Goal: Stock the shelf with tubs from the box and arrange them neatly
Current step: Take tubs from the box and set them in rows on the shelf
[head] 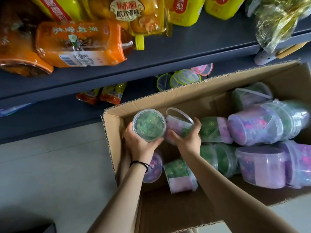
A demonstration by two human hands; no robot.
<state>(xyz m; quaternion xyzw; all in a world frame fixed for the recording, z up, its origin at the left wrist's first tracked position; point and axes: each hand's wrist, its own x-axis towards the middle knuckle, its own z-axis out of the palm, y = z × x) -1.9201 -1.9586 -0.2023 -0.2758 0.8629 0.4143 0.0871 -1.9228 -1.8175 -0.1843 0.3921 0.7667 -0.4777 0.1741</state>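
Note:
An open cardboard box [181, 96] on the floor holds several clear tubs with green or purple contents. My left hand [138, 143] grips a green-filled tub [149, 126] at the box's left end, its lid facing up at me. Right beside it, my right hand [186, 136] grips a tub with a pink label and a clear handle [179, 125], tipped on its side. The two held tubs touch. More tubs, such as a purple one [252, 126], lie piled to the right. The dark lower shelf [50, 113] runs behind the box.
The upper shelf [185, 46] carries an orange bottle [80, 42], yellow snack bags and yellow jugs. On the lower shelf lie small red packets [102, 95] and neon-rimmed clear lids [183, 78]. Grey tiled floor [50, 165] spreads to the left.

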